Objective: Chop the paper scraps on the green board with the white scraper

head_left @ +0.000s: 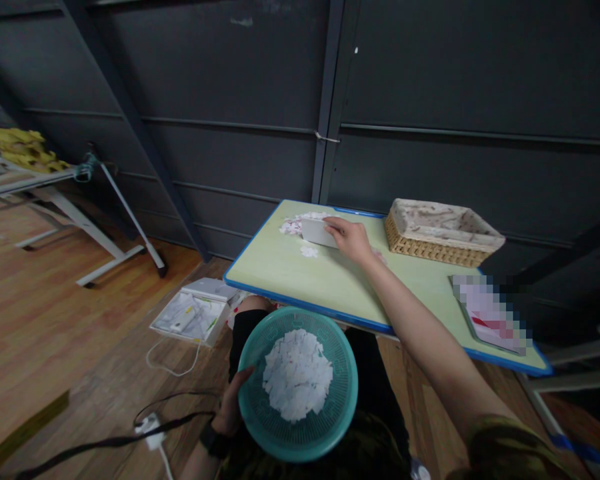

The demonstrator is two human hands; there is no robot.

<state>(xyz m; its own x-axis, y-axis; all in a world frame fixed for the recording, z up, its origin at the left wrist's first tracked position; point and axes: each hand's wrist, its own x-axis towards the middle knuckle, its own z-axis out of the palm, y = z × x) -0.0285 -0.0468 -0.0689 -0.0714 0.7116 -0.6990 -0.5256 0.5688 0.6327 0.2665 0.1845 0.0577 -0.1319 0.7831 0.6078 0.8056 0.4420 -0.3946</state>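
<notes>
My left hand (231, 402) grips the left rim of a green plastic colander (349, 393) on my lap. Inside it lies a heap of small white paper-like pieces (297, 375). Over the light green table (275, 277), my right hand (350, 239) holds a flat, pale grey rectangular plate (316, 232) on edge, pinched at its upper right. Behind and left of the plate, more loose pieces (291, 227) are spread on the tabletop. A smaller cluster (309, 252) sits just in front of it. The plate's exact kind is unclear.
A cloth-lined wicker basket (437, 250) stands at the table's back right, with a partly blurred flat panel (485, 313) nearer the right edge. On the floor at left are an open white box (190, 313) and a power strip (151, 427) with cables.
</notes>
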